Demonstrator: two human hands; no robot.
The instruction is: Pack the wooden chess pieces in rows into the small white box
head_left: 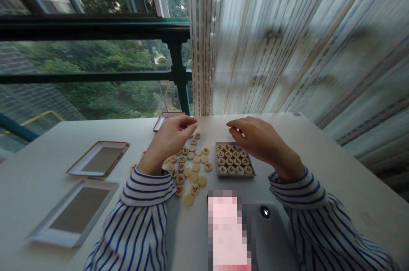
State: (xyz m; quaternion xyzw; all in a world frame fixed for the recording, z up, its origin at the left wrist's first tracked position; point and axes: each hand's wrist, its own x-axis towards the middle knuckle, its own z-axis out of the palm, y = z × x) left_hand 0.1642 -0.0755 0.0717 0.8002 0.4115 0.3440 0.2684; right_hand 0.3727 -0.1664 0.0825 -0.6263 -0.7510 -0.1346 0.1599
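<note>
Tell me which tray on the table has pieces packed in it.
The small tray below the right hand, filled with rows of round pieces. The two trays at left hold none; the one behind the left hand is mostly hidden.

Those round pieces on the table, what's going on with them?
A person in a striped shirt is at a white table by a window. Their left hand is over a loose heap of round game pieces, fingertips drawn together; whether it holds one is unclear. Their right hand hovers at the far edge of a small tray, where more pieces lie in neat rows. Two flat box parts lie further left.
</note>
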